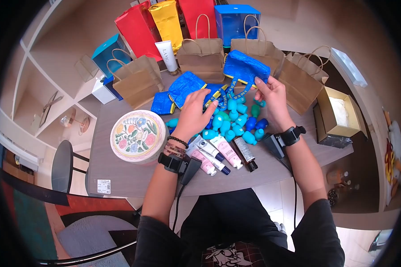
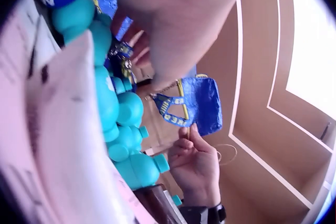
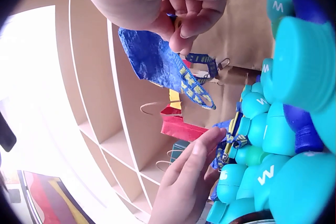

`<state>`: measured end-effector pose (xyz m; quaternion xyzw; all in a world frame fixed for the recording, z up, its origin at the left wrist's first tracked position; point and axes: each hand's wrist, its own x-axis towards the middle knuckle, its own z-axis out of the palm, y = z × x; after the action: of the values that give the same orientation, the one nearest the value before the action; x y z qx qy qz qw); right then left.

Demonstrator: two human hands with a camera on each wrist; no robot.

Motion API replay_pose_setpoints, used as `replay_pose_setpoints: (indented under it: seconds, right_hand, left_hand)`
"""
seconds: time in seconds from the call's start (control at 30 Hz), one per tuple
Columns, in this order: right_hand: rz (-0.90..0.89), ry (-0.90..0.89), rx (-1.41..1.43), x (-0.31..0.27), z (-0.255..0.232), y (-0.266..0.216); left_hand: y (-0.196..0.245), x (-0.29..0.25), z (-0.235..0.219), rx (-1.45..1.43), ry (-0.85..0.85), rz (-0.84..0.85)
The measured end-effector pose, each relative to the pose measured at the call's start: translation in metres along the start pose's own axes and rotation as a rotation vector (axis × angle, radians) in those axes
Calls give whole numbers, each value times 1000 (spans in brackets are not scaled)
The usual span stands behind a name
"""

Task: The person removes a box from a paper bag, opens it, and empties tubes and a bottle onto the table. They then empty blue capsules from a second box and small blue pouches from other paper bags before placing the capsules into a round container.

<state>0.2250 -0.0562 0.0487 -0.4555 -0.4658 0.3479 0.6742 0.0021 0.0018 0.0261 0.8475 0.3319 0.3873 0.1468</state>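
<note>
My right hand [image 1: 274,102] pinches the edge of a small blue bag [image 1: 246,66] with yellow trim, held up above the pile; its patterned straps hang down. In the right wrist view, thumb and fingertips of the right hand [image 3: 176,3] close on the bag's edge [image 3: 147,58]. My left hand [image 1: 193,111] is over more blue bags [image 1: 186,86], its fingers extended and slightly bent beside their straps and metal clips. The left wrist view shows this hand [image 2: 173,29] from behind, partly covering the bags. Turquoise bottles [image 2: 137,170] lie just beneath.
Brown paper bags [image 1: 138,84] stand behind, with red bags [image 1: 138,29], a yellow bag [image 1: 167,22] and a blue box [image 1: 238,26]. A floral round tin [image 1: 138,138] sits left. Tubes [image 1: 227,151] and a dark bottle [image 1: 244,149] lie in front; an open box [image 1: 341,113] is right.
</note>
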Motion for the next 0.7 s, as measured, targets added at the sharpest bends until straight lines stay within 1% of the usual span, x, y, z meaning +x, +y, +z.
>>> replay_pose_setpoints:
  seconds: [0.03,0.07,0.1,0.17,0.2,0.27,0.3,0.37,0.5,0.57,0.6,0.63,0.7]
  right_hand:
    - [10,-3,3,0,1,1]
    - [20,-7,5,0,1,2]
    - [20,-9,7,1,0,4]
    - [30,-18,-35,3,-2,9]
    - [31,-20,-31,4,-3,11]
    - [46,-14,-33,5,-4,13]
    - [46,-16,-28,5,-5,14]
    - [48,-17,-15,5,-5,14]
    - [81,-68,14,7,-5,17]
    - [113,-100,12,8,-6,19]
    - [114,-108,15,8,-6,20]
    - [127,-135,37,9,-6,20]
    - [144,-165,60,9,-5,20]
  left_hand:
    - [-3,2,4,92,-32,15]
    - [-7,5,7,121,-70,4]
    - [-11,6,10,123,-69,3]
    - [-8,9,11,174,-169,-117]
    - [-6,11,10,178,-170,-119]
    - [-1,15,7,226,-293,-214]
    - [2,18,6,231,-294,-216]
    - [8,21,5,295,-389,-250]
    - [0,23,11,315,-389,-260]
    - [-1,22,11,266,-354,-243]
    - [-4,24,9,192,-382,-277]
    - [-4,24,8,195,-378,-284]
    - [-4,22,8,104,-59,-109]
